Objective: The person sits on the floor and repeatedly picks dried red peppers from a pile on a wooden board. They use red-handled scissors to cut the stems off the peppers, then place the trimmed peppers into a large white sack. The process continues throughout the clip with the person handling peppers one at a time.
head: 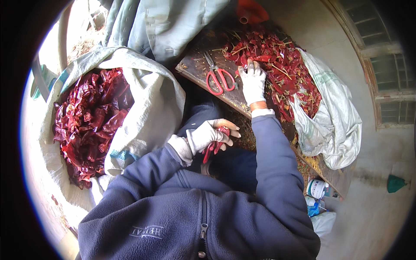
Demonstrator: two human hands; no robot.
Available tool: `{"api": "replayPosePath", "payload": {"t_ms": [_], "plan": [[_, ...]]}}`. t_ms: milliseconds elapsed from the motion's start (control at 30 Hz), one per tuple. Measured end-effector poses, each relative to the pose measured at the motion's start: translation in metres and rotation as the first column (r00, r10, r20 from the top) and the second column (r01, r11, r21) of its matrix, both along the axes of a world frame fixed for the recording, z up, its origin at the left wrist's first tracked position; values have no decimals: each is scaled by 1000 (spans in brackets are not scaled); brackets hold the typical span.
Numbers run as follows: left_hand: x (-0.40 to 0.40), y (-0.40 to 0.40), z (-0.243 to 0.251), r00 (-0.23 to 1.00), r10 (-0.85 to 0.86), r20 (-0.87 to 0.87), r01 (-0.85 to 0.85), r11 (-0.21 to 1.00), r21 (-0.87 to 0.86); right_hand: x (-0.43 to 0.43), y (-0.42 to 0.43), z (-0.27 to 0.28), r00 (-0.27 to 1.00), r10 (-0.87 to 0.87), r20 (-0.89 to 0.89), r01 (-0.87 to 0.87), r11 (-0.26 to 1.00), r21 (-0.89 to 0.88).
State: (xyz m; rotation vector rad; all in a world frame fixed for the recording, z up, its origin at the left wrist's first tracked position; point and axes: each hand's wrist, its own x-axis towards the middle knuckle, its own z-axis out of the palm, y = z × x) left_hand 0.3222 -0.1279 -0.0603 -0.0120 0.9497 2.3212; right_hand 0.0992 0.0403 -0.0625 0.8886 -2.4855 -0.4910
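Note:
In a white work glove, my left hand [213,136] is closed around several dried red chili peppers [223,130] above my lap. My right hand [253,81], gloved too, reaches forward to the near edge of a heap of dried chilies with pale stems [282,65]. Its fingertips touch the peppers there; whether they pinch one is hidden. Left of that hand, scissors with red handles [217,78] lie on the dark wooden board [195,66], blades pointing away from me. To my left stands a white woven sack [156,107], its rim rolled down, filled with dark red chilies [94,123].
A crumpled white woven sack [328,120] lies at the heap's right. An orange-red plastic object [252,13] is beyond the heap. Grey-green padded fabric [172,26] hangs at the front. A white tub [317,189] and a plastic bag [323,222] stand by the right wall.

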Motion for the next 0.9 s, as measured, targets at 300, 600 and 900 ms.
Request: {"api": "replayPosePath", "payload": {"t_ms": [300,600,900], "plan": [[1,-2,2,999,46,-2,-45,977,-210,-33,-8,7,994,63,-85,-105,630,-770],[-11,13,7,916,401,-4,-384,873,-300,85,7,27,809,411,420,455,13,-890],[-1,18,4,939,291,-184,-336,891,-306,217,4,19,955,212,206,-25,754,-657]]}}
